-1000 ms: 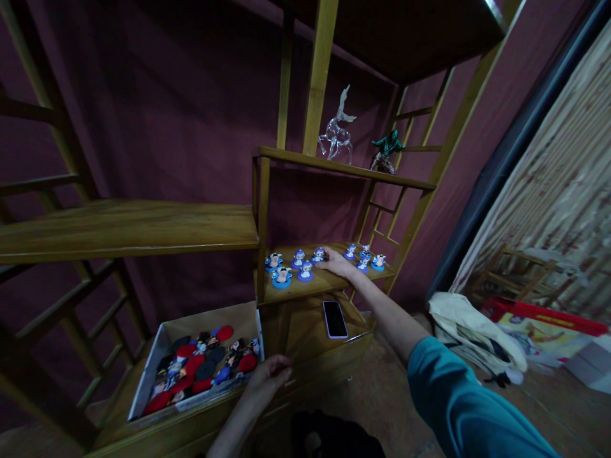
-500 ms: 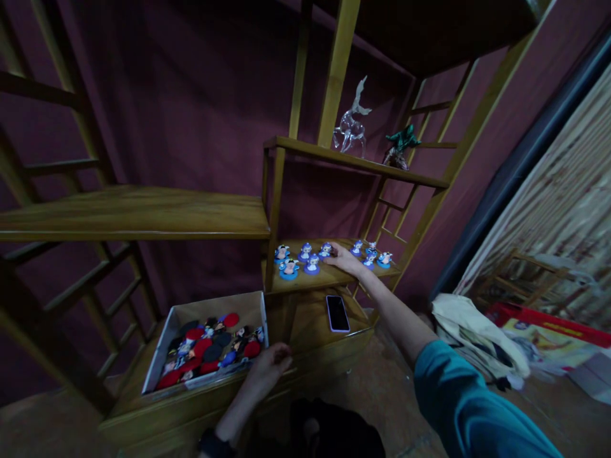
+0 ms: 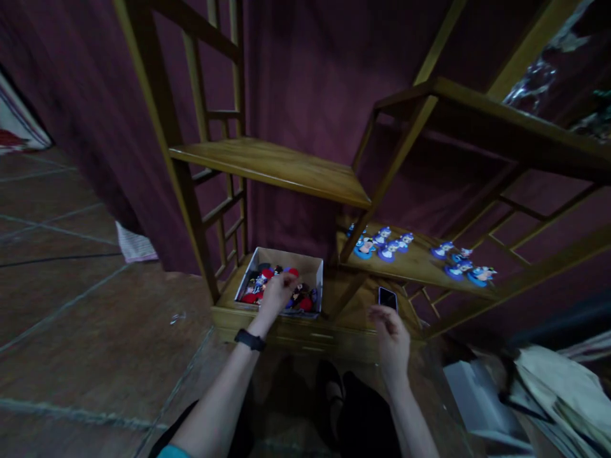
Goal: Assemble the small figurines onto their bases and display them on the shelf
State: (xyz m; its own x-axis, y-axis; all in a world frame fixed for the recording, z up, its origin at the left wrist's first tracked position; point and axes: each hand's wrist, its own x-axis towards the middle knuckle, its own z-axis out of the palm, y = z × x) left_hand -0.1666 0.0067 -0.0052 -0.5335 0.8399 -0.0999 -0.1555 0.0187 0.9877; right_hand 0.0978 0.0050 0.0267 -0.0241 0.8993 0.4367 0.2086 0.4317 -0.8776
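Note:
My left hand [image 3: 277, 292], with a dark band on its wrist, is over the open cardboard box [image 3: 312, 266], its fingers loosely bent and apart above the pile of small figurines with red and black round bases [image 3: 258, 284]. Nothing shows between those fingers. My right hand [image 3: 392, 340] hovers in front of the lower shelf, just below the phone [image 3: 387, 298], fingers loosely curled and holding nothing I can see. Small purple-and-white figurines [image 3: 388, 250] stand on the shelf above, beside a pink-and-blue figurine [image 3: 365, 247].
More figurines [image 3: 459, 270] stand at that shelf's right end. A wooden upper shelf [image 3: 277, 166] overhangs the box. A glass ornament [image 3: 532, 86] sits higher at right. On the floor at right are a grey box [image 3: 482, 397] and a pale cloth bag [image 3: 558, 381].
The view has swung left and down. My right hand has left the figurine on the shelf and drawn back. My left hand has moved from beside the box to over it.

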